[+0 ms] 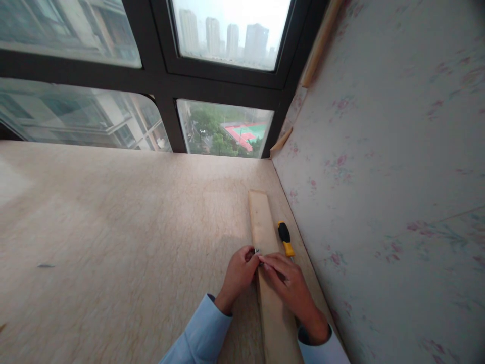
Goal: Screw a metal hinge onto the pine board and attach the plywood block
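A small metal piece [257,251], perhaps a bracket or hinge, sits at the left edge of a pale wooden board [261,215]. My left hand [239,270] is closed around it, thumb and fingers pinching it against the board's edge. Over the board, my right hand [286,280] is closed in a pinch, its fingertips meeting the left thumb at the metal piece. Whatever lies between the right fingertips is too small to make out. Just right of the board lies a screwdriver [285,237] with a black and yellow handle, its shaft mostly hidden behind the right hand.
The board lies lengthwise on a beige marbled surface [151,227]. Close on the right rises a wall [379,151] with floral paper, and dark window frames [223,86] stand at the back. A small thin grey object [46,265] lies far left.
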### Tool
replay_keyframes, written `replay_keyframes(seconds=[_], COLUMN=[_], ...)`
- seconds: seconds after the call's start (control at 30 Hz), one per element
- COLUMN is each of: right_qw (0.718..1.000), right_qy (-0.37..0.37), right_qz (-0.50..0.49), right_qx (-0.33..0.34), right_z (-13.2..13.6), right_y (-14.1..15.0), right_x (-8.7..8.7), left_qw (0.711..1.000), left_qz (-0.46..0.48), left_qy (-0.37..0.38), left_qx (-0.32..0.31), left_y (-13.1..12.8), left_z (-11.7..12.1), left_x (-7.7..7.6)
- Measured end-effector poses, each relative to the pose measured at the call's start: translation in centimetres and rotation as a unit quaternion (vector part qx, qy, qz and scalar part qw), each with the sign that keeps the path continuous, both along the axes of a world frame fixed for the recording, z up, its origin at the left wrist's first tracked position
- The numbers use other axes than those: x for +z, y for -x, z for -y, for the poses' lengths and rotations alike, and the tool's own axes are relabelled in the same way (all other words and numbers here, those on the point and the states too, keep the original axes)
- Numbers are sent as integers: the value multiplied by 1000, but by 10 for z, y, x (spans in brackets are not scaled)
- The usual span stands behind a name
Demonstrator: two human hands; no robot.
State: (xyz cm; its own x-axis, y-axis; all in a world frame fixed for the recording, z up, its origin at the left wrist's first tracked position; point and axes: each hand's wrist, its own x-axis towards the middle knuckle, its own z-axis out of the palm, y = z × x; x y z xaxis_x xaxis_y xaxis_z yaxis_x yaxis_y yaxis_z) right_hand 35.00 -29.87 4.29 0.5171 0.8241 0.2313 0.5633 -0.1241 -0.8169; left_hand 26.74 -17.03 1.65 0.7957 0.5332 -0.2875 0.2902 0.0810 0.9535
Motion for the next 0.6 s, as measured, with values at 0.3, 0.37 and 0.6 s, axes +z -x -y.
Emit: replay_keyframes(seconds=[0.3,0.37,0.6], right_qw=[996,994,995], right_qy=[10,18,31], right_qz=[72,86,73], right_qx=[-48,-60,-63], right_z=[-2,-2,-1], right_y=[-1,-1,0], right_x=[-14,-15,-10], left_qw=[1000,1000,1000], left_qz=[-1,-3,-11], left_qy=[-15,-18,-6], left_qx=[6,8,11], left_y=[0,0,0], left_z=[0,0,1], left_x=[-4,-4,-2])
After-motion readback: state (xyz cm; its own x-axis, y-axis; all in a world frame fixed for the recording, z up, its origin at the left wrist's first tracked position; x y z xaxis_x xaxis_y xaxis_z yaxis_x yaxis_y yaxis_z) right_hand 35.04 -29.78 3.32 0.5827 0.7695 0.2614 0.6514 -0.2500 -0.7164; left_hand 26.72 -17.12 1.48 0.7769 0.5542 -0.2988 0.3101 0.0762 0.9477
